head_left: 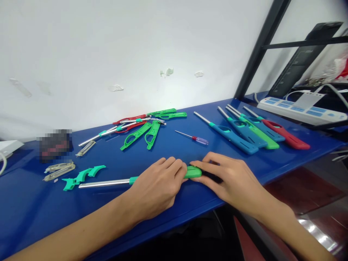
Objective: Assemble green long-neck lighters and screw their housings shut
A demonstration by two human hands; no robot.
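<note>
A green long-necked gas lighter (193, 172) lies across the front of the blue table, its metal tube pointing left. Wrapped around its handle is my left hand (160, 183), which hides most of the green body. My right hand (225, 172) pinches the handle's right end between thumb and fingers. Beyond the hands lies a screwdriver (199, 140) with a clear purple and red handle. Left of the tube are several teal plastic triggers (83, 175). Clear fuel tanks (59, 171) sit farther left.
Open green casing halves (153, 134), red casing parts and metal tubes (108, 130) are piled toward the wall. Several whole lighters (233, 137) in blue, green and red lie at the right. A white power strip (301, 110) and black rack post (255, 50) stand behind them.
</note>
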